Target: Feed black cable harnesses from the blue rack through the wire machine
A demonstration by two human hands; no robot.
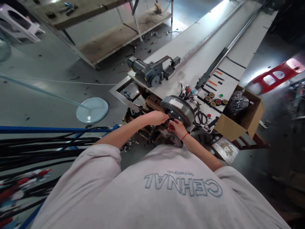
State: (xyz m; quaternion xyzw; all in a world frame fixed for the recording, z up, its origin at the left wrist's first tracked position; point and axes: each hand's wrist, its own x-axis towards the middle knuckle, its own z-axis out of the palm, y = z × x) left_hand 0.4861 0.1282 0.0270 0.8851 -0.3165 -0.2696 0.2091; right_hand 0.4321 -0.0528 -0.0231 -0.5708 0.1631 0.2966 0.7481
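Note:
My left hand (159,117) reaches in from the left, its fingers pinched at one end of a short black strip (171,120), perhaps tape or cable. From the other side my right hand (177,128), with a red string at the wrist, closes its fingertips on the same strip. Right beyond both hands sits a round dark grey housing (188,113) with a white label, at the near end of the long table. Wires with coloured connectors (187,91) lie behind it. Black-handled scissors (200,118) rest to its right.
A motor unit (147,70) stands on the long white table (176,51). To the right are round tape rolls (211,99) and an open cardboard box (232,127) holding a plastic bag. Black cables (47,144) hang over a blue rack on my left. A red stool (278,76) lies farther right.

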